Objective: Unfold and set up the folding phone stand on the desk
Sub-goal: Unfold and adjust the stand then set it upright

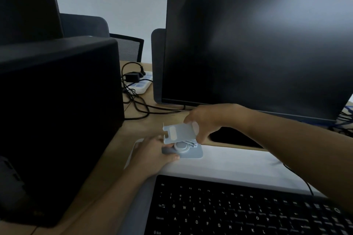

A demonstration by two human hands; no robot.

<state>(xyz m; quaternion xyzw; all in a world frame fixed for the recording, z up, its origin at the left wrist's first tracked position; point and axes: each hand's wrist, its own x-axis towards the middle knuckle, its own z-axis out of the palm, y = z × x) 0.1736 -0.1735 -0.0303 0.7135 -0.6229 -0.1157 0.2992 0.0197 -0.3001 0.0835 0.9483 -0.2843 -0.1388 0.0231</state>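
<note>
A pale grey folding phone stand (181, 135) rests on a white desk mat (229, 162) in the middle of the desk. Its flat base (193, 153) lies on the mat, with a round hinge disc on top. The upper plate is lifted and tilted above the base. My left hand (152, 152) presses on the left end of the base, thumb along its front edge. My right hand (206, 120) pinches the right edge of the upper plate between thumb and fingers.
A black keyboard (238, 208) lies in front of the stand. A large dark monitor (254, 49) stands behind it. A black computer case (57, 120) fills the left side. A white power strip (140, 84) with tangled cables sits at the back.
</note>
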